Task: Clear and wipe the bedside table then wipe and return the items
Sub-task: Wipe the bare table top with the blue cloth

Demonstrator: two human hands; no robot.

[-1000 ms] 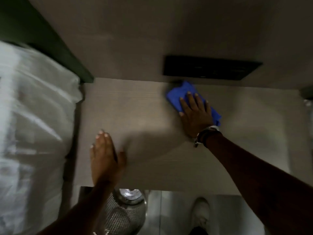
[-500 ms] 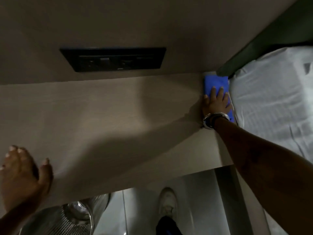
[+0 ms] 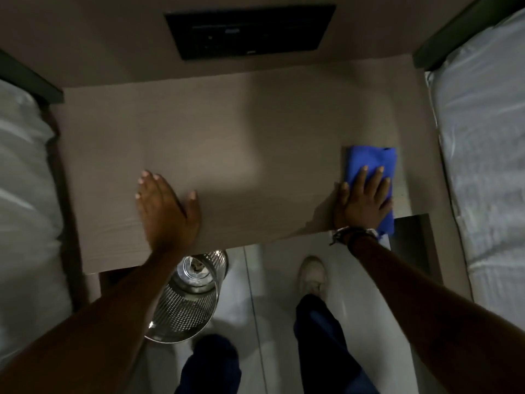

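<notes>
The beige bedside table [image 3: 227, 132] fills the middle of the view with nothing standing on its top. A folded blue cloth [image 3: 369, 160] lies near the table's right front corner. My right hand [image 3: 362, 203] presses flat on the cloth's near half, fingers spread over it. My left hand [image 3: 164, 209] rests flat on the table's front left part, palm down, holding nothing.
A black switch panel [image 3: 247, 29] is set in the wall behind the table. White beds flank it: left bed [image 3: 22, 194], right bed [image 3: 488, 166]. A perforated metal bin [image 3: 184, 302] stands on the floor under the front edge, by my white shoe [image 3: 312, 274].
My right hand has drawn the blue cloth from the table's far right corner toward the front edge. The view has swung back to centre on the table; my left hand stays flat.
</notes>
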